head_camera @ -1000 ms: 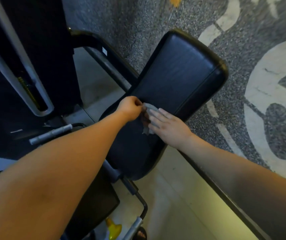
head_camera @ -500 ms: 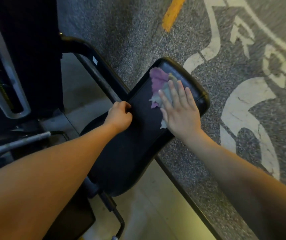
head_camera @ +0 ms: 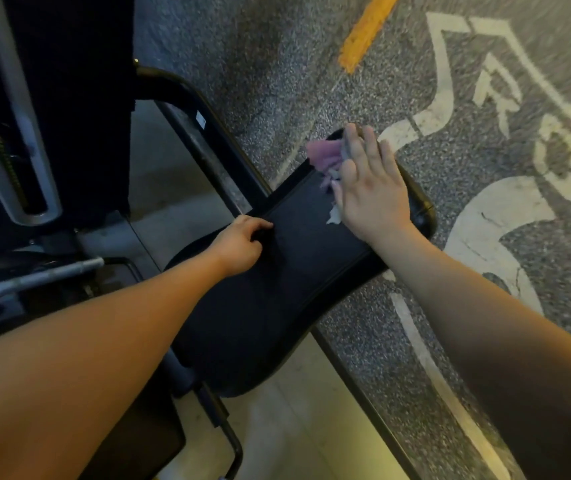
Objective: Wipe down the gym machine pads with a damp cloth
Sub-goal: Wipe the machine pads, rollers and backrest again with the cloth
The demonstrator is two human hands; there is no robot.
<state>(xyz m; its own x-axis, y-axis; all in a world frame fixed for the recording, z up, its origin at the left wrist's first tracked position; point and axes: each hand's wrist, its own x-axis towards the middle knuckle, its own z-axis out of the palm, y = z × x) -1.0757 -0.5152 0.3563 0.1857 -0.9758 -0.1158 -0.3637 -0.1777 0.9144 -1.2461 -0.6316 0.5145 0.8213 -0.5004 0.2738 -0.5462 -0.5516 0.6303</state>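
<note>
A long black vinyl pad [head_camera: 287,271] of the gym machine runs from the lower middle up to the right. On its far end my right hand [head_camera: 369,188] lies flat with straight fingers and presses a purple and grey cloth [head_camera: 325,157] against the pad; the cloth sticks out past my fingers on the left. My left hand [head_camera: 242,244] grips the pad's left edge near its middle, fingers curled over the seam.
The black curved steel frame [head_camera: 204,133] of the machine runs behind the pad. A grey metal upright [head_camera: 14,133] and a metal handle bar [head_camera: 48,275] stand at the left. Speckled rubber floor [head_camera: 485,168] with white markings lies on the right.
My right hand has slid the cloth from the pad's middle, beside my left hand, up to its far end. My left hand has stayed on the pad's edge.
</note>
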